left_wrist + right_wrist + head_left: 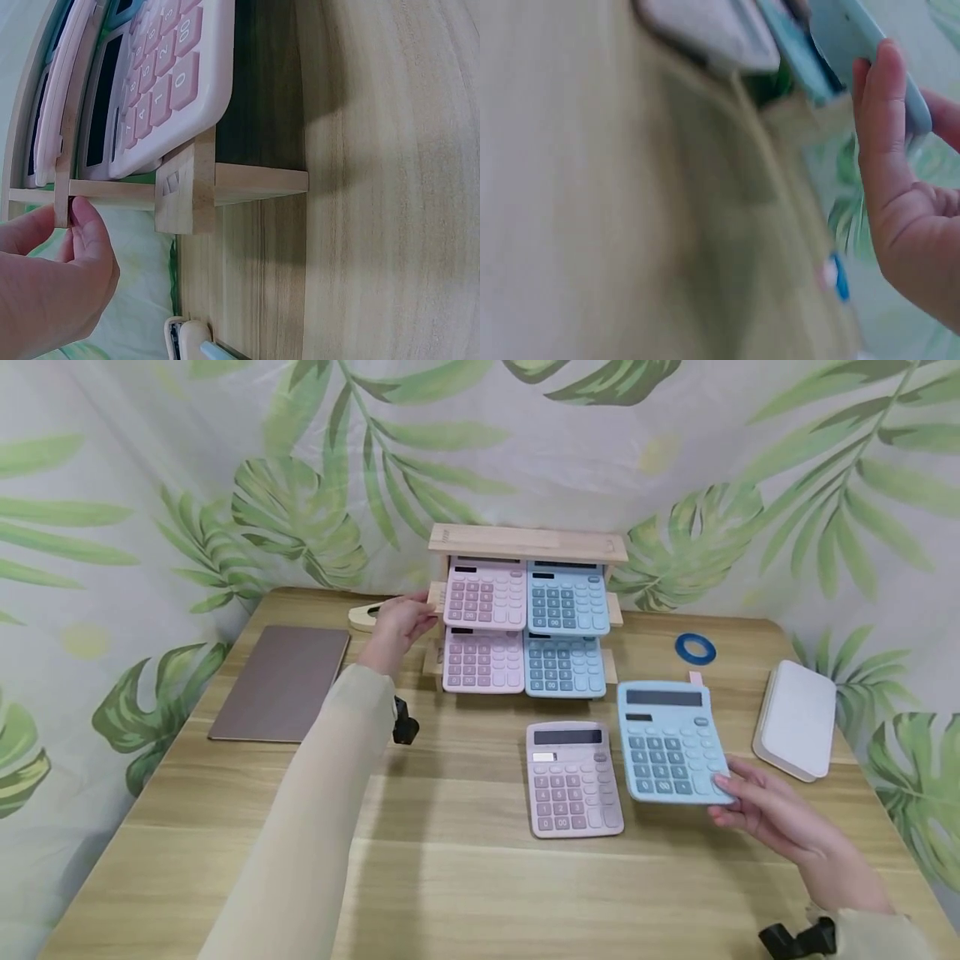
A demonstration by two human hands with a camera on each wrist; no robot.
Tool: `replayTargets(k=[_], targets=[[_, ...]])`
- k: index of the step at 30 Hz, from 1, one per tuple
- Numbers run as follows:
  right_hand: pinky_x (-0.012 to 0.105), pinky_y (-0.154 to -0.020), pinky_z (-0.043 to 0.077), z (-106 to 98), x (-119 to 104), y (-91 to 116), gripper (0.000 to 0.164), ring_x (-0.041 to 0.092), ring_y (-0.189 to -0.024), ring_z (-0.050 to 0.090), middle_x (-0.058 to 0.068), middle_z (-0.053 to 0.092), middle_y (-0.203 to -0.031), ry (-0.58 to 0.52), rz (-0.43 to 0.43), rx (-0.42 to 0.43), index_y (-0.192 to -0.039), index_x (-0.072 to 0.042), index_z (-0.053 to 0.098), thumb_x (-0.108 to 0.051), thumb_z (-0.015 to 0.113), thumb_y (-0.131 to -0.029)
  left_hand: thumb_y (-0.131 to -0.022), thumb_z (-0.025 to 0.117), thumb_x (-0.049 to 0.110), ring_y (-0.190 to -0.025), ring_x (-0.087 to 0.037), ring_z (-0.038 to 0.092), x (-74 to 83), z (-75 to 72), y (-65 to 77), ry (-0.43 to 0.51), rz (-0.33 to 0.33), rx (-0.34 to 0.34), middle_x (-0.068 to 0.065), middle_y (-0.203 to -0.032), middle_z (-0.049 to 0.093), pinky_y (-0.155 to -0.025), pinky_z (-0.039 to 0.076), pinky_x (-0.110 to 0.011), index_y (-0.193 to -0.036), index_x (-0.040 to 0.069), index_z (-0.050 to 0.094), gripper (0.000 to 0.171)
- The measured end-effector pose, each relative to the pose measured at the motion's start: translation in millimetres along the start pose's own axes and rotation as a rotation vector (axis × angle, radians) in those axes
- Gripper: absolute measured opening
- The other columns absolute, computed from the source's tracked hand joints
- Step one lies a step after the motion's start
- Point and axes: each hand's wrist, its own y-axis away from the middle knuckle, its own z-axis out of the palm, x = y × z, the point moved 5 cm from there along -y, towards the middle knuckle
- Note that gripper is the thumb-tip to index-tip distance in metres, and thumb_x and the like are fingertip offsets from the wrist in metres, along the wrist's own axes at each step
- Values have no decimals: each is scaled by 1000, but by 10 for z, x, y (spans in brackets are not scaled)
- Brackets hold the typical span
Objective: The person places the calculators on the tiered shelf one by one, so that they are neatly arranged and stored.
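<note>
My right hand [772,810] grips a blue calculator [667,743] by its lower right corner, thumb on the front and fingers behind, raised over the table. A pink calculator [573,781] lies face up on the table just left of it. At the back stands a small wooden rack [525,539]; two pink and two blue calculators sit tilted on its two tiers, such as the upper blue calculator [567,597]. With thumb and fingers, my left hand [401,622] pinches the left end of the rack's upper shelf bar [66,150].
A brown notebook [281,685] lies at the left of the table. Behind my left hand is a cream-coloured object [363,618], partly hidden. On the right are a blue tape roll [695,649] and a white case [797,720]. A leaf-patterned cloth [562,460] hangs behind.
</note>
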Motion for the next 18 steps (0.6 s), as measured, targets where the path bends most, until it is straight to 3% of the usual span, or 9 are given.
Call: replayTargets(k=[4,13,18], targets=[[29,-85,58,226,-154,-281,43,20,-94,67,10,65,-114,12,-58,-27,-129,-14,47,1,18,-100,-91,50,-2,-111,-17,55,-20,4,7,11,-8,-13,-11,-139,48,-100,49,-23,-138,8,43,49],[29,-83,58,655,-474,-1171,30,19,-88,68,10,68,-104,112,-84,46,-126,-7,39,2,34,-98,-90,51,-2,-115,-19,54,9,-35,8,27,5,-17,-11,-139,47,-100,49,-23,-138,7,42,49],[27,-82,58,806,-687,-1671,47,20,-86,69,10,68,-100,96,-66,156,-139,-1,27,0,43,-95,-90,51,-3,-112,-18,55,-2,-30,-1,30,-13,-34,-12,-140,46,-101,48,-24,-138,7,42,50]])
